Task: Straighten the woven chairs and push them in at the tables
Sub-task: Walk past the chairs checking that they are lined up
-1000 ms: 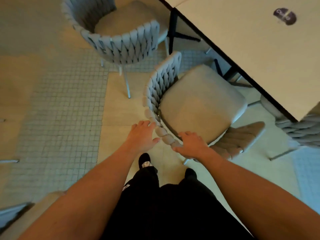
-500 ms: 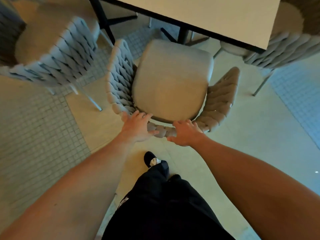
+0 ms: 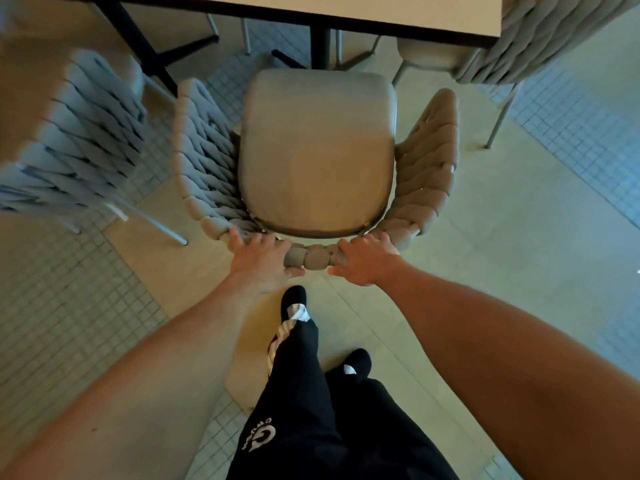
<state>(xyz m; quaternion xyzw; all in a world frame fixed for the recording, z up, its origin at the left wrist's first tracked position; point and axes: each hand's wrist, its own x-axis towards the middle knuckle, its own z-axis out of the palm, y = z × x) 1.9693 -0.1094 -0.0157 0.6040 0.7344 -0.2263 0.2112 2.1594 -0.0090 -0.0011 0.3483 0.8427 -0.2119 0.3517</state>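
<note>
Woven cord wraps the back of the chair point(image 3: 317, 161) the person is handling, and both hands sit on its top rail at the near edge. Going from the left, a neighbouring chair point(image 3: 83, 133) stands just beside it, angled and slightly blurred. Next comes the left hand point(image 3: 258, 258), fingers over the rail and thumb beneath, holding the woven back. A short stretch of bare rail separates it from the right hand point(image 3: 365, 259), which holds the same rail in the same way. Further right, another chair point(image 3: 540, 39) is partly tucked at the table's corner.

What matters for the coming move is direction: the table point(image 3: 346, 10) lies straight ahead of the grip, beyond the seat cushion, and the seat's front-to-back line points squarely at the table edge and its dark post point(image 3: 320, 46). The seat front is near that edge but does not look to be under it yet. Both hands are about equally near the middle of the rail, so an even forward push from both seems the likely call.
</note>
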